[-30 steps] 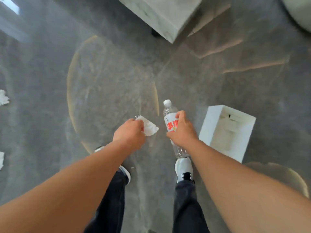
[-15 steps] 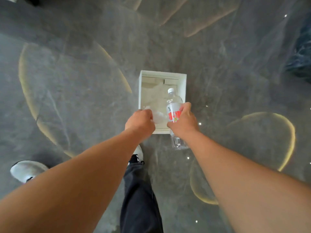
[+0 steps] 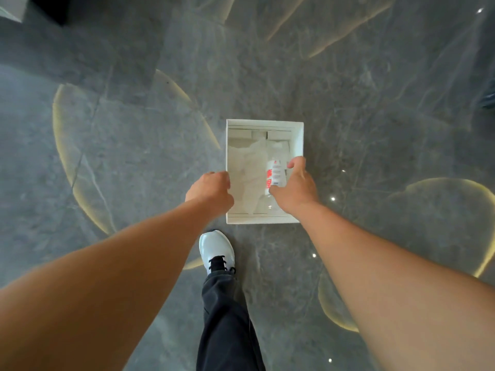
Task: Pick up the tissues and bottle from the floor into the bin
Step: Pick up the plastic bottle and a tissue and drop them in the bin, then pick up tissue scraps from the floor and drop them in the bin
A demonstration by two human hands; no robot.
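1. I read this as the drop: both hands are over the white bin [image 3: 300, 140] at the centre of the frame. To do it well I would keep each hand inside the rim line until its item is clearly below the walls.
2. My right hand [image 3: 294, 187] has a wide grip, fingers spread; the bottle [image 3: 274, 174] sits just left of it, blurred, inside the bin's outline. Whether fingertips touch it I cannot tell.
3. My left hand [image 3: 210, 190] is curled at the bin's left wall; whether its grip holds anything I cannot tell.
4. The tissue [image 3: 250, 172] shows as a pale blurred sheet within the bin, left of the bottle.
5. Beyond these two I cannot make out other contents.
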